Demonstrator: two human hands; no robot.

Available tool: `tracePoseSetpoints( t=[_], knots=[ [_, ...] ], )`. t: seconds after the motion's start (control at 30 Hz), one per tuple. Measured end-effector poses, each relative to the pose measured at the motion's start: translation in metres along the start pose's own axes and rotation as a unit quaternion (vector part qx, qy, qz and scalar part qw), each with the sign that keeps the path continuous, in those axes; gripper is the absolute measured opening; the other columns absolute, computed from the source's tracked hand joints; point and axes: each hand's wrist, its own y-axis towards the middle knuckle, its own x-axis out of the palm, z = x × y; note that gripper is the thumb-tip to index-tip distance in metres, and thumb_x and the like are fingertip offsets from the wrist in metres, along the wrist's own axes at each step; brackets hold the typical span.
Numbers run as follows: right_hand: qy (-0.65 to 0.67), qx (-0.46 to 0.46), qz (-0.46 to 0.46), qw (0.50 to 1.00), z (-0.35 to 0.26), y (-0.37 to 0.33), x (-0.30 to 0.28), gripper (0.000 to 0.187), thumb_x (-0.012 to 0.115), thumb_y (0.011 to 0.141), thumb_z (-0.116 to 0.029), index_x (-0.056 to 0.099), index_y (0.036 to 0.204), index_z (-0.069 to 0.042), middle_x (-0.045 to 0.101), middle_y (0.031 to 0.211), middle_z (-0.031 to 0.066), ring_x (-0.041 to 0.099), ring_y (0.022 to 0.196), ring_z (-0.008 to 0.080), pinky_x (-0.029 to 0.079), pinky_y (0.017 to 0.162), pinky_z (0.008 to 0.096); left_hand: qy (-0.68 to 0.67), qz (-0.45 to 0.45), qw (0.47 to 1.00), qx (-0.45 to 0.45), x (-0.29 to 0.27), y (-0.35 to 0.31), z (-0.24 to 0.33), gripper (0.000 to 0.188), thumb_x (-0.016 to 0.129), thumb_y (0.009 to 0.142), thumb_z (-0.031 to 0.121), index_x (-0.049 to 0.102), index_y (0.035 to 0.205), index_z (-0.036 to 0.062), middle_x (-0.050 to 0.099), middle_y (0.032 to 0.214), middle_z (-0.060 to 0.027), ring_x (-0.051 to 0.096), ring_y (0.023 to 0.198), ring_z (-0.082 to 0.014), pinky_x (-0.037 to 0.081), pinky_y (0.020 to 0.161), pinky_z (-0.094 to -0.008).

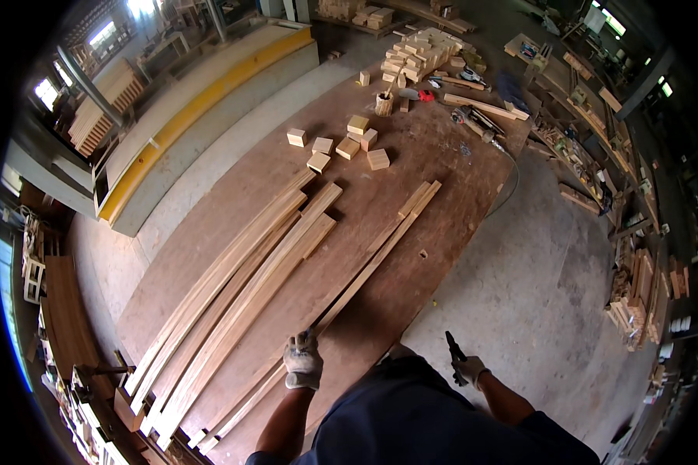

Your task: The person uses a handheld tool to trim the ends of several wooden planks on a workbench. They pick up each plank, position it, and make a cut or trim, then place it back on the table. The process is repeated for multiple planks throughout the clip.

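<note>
My left hand (302, 363), in a pale work glove, is over two long narrow wooden strips (380, 252) lying side by side on the brown tabletop. Its fingers are curled; a small dark shape shows at their tips, too unclear to name. Out past the table's right edge, my right hand (473, 370), also gloved, grips a black long-nosed hand tool (455, 353), whose exact kind I cannot make out. Left of the strips lie several longer wooden boards (240, 298), roughly parallel. Several short wooden blocks (347, 147) sit loosely beyond the boards' far ends.
The brown tabletop (395, 287) ends on my right above a concrete floor (535, 287). At its far end stand a heap of wooden blocks (419, 54), a small round container (384, 104) and a corded power tool (477, 124). A yellow-edged bench (209, 89) is at left.
</note>
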Motion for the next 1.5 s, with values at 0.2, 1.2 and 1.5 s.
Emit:
tracePoseSetpoints(
  t=[0.2, 1.2, 1.5],
  knots=[
    [0.01, 0.041, 0.024, 0.999, 0.028, 0.014, -0.006, 0.026, 0.069, 0.097, -0.026, 0.066, 0.098, -0.001, 0.067, 0.071, 0.0113, 0.066, 0.056, 0.0239, 0.055, 0.05, 0.0387, 0.013, -0.001, 1.0, -0.016, -0.014, -0.019, -0.016, 0.023, 0.061, 0.089, 0.014, 0.069, 0.111, 0.0123, 0.068, 0.106, -0.0114, 0.061, 0.095, -0.0344, 0.05, 0.078, -0.0491],
    [-0.007, 0.031, 0.02, 0.999, 0.013, 0.005, 0.004, 0.025, 0.068, 0.097, -0.024, 0.066, 0.09, 0.0, 0.063, 0.067, 0.0105, 0.064, 0.052, 0.0233, 0.053, 0.047, 0.0383, -0.02, -0.089, 0.994, -0.068, 0.001, 0.065, 0.012, 0.072, 0.074, 0.088, 0.037, 0.047, 0.146, 0.0036, 0.065, 0.121, -0.0193, 0.059, 0.111, -0.0404, 0.048, 0.092, -0.0523],
    [-0.001, 0.004, 0.018, 1.0, 0.001, 0.001, 0.009, 0.022, 0.067, 0.097, -0.021, 0.063, 0.092, 0.0, 0.064, 0.067, 0.011, 0.064, 0.052, 0.0253, 0.053, 0.048, 0.0408, -0.011, -0.066, 0.997, -0.027, 0.008, 0.099, 0.006, 0.072, 0.071, 0.09, 0.034, 0.042, 0.149, 0.0035, 0.062, 0.127, -0.0214, 0.056, 0.119, -0.0411, 0.047, 0.1, -0.0506]
  ],
)
